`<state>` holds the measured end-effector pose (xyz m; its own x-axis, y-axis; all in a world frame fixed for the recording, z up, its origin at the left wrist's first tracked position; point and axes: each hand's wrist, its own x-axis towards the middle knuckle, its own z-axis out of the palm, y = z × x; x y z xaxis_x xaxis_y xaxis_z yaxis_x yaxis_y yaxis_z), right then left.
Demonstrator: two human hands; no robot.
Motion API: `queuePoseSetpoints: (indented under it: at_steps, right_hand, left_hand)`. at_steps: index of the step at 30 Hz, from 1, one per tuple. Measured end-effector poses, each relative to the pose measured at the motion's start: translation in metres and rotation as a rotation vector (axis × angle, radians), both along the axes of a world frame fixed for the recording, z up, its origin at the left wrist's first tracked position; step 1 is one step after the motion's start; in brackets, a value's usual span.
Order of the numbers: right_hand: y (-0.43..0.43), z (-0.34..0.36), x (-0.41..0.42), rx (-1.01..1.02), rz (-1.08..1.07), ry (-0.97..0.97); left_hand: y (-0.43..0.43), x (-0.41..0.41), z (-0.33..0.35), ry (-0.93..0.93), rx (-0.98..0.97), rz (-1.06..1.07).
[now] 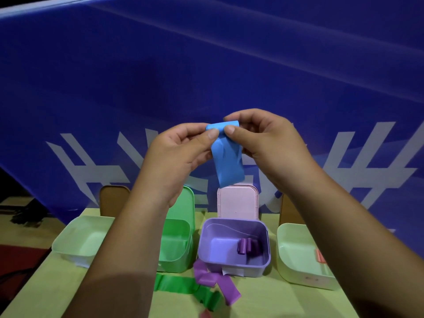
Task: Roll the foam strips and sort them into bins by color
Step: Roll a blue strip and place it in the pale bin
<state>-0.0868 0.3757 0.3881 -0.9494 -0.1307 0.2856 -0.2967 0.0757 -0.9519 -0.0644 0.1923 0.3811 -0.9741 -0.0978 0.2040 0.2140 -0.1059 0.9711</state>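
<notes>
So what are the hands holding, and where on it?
The blue strip: left hand and right hand each pinch its rolled top end; the unrolled rest hangs free.

Four open plastic bins sit along the lower frame: a pale mint left bin (75,252), a green bin (183,260), a lilac bin (234,265) and a pale mint right bin (296,271). Two raised lids: a green lid (187,203) and a pink lid (237,203). One blue foam strip (227,161) hangs at centre; one salmon strip (320,258) shows at lower right.
</notes>
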Motion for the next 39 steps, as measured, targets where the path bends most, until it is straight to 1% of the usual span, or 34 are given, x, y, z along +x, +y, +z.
queuePoseSetpoints:
  at_steps: [3, 9, 14, 19, 26, 29, 33, 36, 39]
  right_hand:
    - [0.001, 0.0, 0.002, -0.009, 0.02, 0.004]
    - [-0.002, -0.006, 0.001, 0.006, 0.033, -0.018]
    - [-0.004, -0.008, 0.001, -0.004, 0.019, -0.037]
    - [-0.005, -0.011, 0.002, 0.001, -0.005, -0.025]
    - [-0.001, -0.012, 0.004, 0.018, 0.013, -0.004]
    - [-0.001, -0.013, 0.003, 0.003, 0.03, -0.007]
    - [-0.001, -0.016, -0.001, -0.064, 0.028, -0.067]
    - [0.001, -0.016, -0.001, -0.034, 0.027, -0.076]
    - [0.002, -0.017, -0.004, -0.031, -0.001, -0.071]
  left_hand:
    - [0.001, 0.0, -0.001, -0.001, -0.008, 0.022]
    - [-0.002, 0.001, -0.002, 0.022, -0.103, 0.066]
    - [-0.005, -0.001, -0.007, 0.045, -0.094, 0.034]
    - [-0.005, 0.001, -0.01, 0.025, -0.053, -0.006]
    - [0.001, 0.004, -0.014, 0.006, 0.01, 0.044]
    - [0.001, 0.001, -0.016, 0.033, -0.024, 0.069]
    - [0.0, 0.002, -0.014, 0.07, -0.088, 0.082]
    - [0.001, 0.003, -0.012, 0.081, -0.148, 0.093]
    - [0.004, 0.002, -0.012, 0.068, -0.161, 0.118]
